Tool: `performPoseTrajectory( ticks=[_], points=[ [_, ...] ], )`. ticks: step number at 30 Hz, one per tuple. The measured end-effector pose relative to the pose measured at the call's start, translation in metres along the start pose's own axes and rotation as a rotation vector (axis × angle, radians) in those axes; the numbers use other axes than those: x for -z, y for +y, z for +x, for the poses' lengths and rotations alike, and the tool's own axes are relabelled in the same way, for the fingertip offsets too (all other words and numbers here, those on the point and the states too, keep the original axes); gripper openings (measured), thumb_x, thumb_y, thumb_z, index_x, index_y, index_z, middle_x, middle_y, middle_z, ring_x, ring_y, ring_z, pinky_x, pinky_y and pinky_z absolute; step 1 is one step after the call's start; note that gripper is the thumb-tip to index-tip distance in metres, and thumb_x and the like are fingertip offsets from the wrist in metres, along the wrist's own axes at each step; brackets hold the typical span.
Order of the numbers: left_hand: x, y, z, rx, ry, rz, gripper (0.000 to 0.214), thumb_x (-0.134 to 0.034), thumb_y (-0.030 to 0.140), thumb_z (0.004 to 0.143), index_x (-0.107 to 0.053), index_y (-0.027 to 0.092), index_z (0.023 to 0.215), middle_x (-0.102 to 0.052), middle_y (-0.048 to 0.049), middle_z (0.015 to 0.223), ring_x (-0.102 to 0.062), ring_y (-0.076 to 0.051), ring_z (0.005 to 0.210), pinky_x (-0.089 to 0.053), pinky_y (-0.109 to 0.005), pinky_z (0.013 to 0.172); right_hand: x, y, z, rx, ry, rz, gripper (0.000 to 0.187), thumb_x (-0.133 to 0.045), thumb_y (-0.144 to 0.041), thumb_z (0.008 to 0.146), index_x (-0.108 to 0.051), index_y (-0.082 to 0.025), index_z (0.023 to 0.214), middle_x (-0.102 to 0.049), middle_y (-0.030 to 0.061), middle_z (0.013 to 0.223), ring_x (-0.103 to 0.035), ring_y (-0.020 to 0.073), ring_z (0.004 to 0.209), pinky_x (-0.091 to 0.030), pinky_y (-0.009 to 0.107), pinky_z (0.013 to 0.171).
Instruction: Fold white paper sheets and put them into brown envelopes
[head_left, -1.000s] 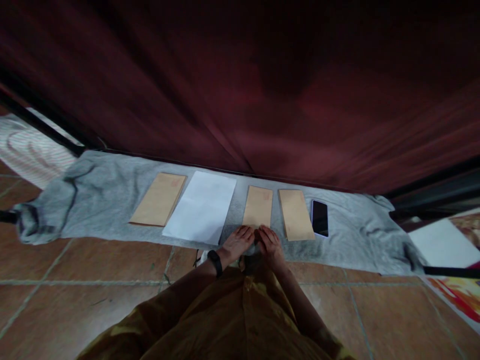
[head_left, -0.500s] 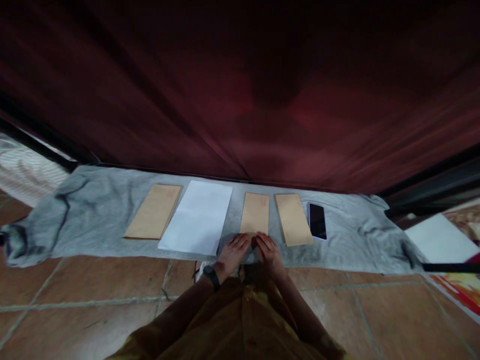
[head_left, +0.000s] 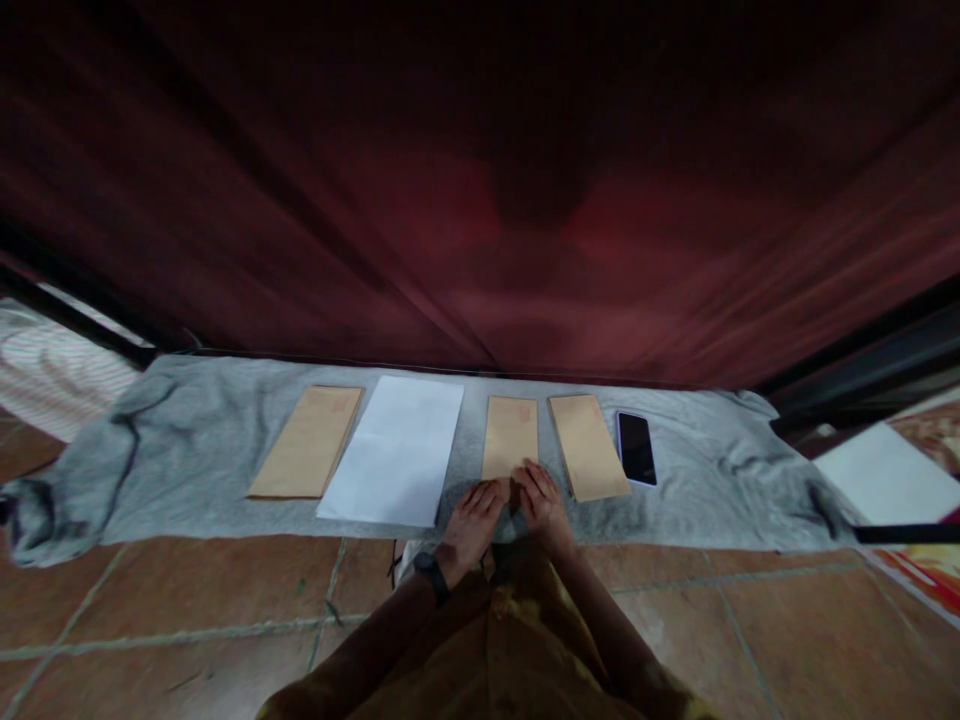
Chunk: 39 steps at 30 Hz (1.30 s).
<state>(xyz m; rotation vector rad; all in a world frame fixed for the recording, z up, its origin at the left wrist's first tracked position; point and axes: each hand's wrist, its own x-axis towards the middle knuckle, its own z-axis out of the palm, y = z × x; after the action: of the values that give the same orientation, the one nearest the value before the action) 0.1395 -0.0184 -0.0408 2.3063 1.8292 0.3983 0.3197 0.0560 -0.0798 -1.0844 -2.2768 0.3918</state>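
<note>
My left hand (head_left: 474, 517) and my right hand (head_left: 542, 503) lie side by side, fingers stretched flat, on the near end of a brown envelope (head_left: 511, 436). The envelope lies on a grey cloth (head_left: 187, 440) spread over the floor. A black band sits on my left wrist. To the right of my hands lies a second brown envelope (head_left: 586, 444), then a dark phone (head_left: 636, 447). To the left lie a white sheet of paper (head_left: 396, 447) and a third brown envelope (head_left: 309, 441).
A dark red curtain (head_left: 480, 200) hangs down to the far edge of the cloth. The floor is brown tile (head_left: 150, 620). A white sheet (head_left: 881, 472) and colourful material lie at the right edge; striped fabric (head_left: 45, 365) is at the left.
My view has shifted slightly. Both hands stay flat at the near end of the middle envelope, barely moved.
</note>
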Motion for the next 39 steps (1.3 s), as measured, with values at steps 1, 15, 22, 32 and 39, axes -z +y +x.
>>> performPoseTrajectory(
  ticks=[1,15,22,32,39],
  points=[
    [-0.002,-0.001,-0.002,0.008,0.017,-0.032,0.032,-0.048,0.011,0.094,-0.064,0.018,0.122,-0.064,-0.0120,0.138,-0.057,-0.024,0.131,-0.045,-0.042,0.112,-0.001,0.000,-0.002,-0.008,0.001,-0.021,0.047,-0.040,-0.021,0.101,-0.051,-0.019,0.147,-0.051,0.0121,0.152,-0.046,0.0259,0.141,-0.044,0.050,0.115],
    [-0.019,-0.019,0.012,0.296,0.155,-0.399,0.058,-0.053,0.007,0.081,-0.053,0.017,0.138,-0.053,-0.0135,0.144,-0.049,-0.028,0.136,-0.042,-0.050,0.116,0.001,0.001,-0.023,-0.102,0.001,-0.125,0.066,-0.057,-0.033,0.095,-0.037,-0.014,0.155,-0.047,0.0168,0.155,-0.041,0.0306,0.145,-0.037,0.053,0.117],
    [-0.022,-0.023,0.018,0.317,0.170,-0.429,0.061,-0.057,0.004,0.075,-0.058,0.018,0.134,-0.056,-0.0109,0.139,-0.051,-0.028,0.131,-0.043,-0.049,0.115,-0.007,0.003,-0.020,-0.157,0.032,-0.109,0.068,-0.062,-0.027,0.087,-0.043,-0.014,0.152,-0.049,0.0177,0.152,-0.043,0.0315,0.143,-0.037,0.053,0.117],
    [-0.019,-0.022,0.023,0.326,0.209,-0.329,0.050,-0.060,0.014,0.083,-0.057,0.020,0.133,-0.059,-0.0108,0.134,-0.057,-0.026,0.126,-0.048,-0.045,0.112,-0.002,-0.008,-0.001,-0.245,0.039,0.119,0.065,-0.054,-0.019,0.087,-0.043,-0.020,0.152,-0.048,0.0141,0.153,-0.051,0.0258,0.138,-0.050,0.039,0.109],
    [0.002,-0.019,0.027,0.211,0.054,-0.132,0.033,-0.046,0.014,0.094,-0.061,0.019,0.122,-0.067,-0.0107,0.122,-0.064,-0.024,0.115,-0.055,-0.040,0.099,0.004,-0.020,0.018,-0.313,0.119,0.187,0.061,-0.052,-0.017,0.089,-0.047,-0.024,0.150,-0.057,0.0103,0.144,-0.059,0.0243,0.128,-0.055,0.041,0.104]
  ],
)
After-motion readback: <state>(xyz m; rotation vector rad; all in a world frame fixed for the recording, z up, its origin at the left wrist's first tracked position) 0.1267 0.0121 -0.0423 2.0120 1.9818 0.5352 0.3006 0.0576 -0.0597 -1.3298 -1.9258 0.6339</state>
